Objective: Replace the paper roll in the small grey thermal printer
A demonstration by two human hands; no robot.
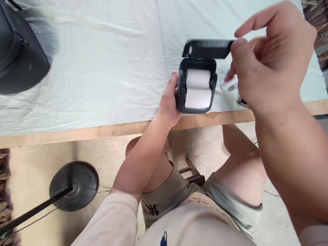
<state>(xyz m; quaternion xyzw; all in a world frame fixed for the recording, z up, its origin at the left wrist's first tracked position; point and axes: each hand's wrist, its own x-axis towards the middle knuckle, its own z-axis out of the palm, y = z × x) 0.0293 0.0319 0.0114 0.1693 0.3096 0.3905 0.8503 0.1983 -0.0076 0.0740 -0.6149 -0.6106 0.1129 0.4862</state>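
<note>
- The shorts point(166, 191) carry an interlocking "NY" monogram point(153, 209) in dark stitching on the person's left leg.
- A dark blue emblem point(163, 238) on the pale shirt point(200, 227) is cut off by the bottom edge, too little of it in view to identify.
- The left edge of the view cuts off a black bag point(23, 61) with a zip.
- Partly covered by the right hand point(276, 58) are a white object point(229, 83) and, nearer the table edge point(123, 130), a dark-cornered object point(242, 102); neither can be made out fully.
- The right fingertips are slightly blurred.
- A small black device point(197, 111) is above the pale cloth point(102, 68), close to the table edge, its lid point(207, 49) swung up at the far side.
- Inside it sits a white paper roll point(198, 79), with a flat stretch of paper point(198, 99) on the near side.
- The left hand point(169, 100) grips the device along its left side, partly closed around it; the fingers underneath are hidden.
- The right thumb overlaps the lid's right end, the index finger bent just above; the other fingers curl behind, so whether they pinch the lid cannot be told.
</note>
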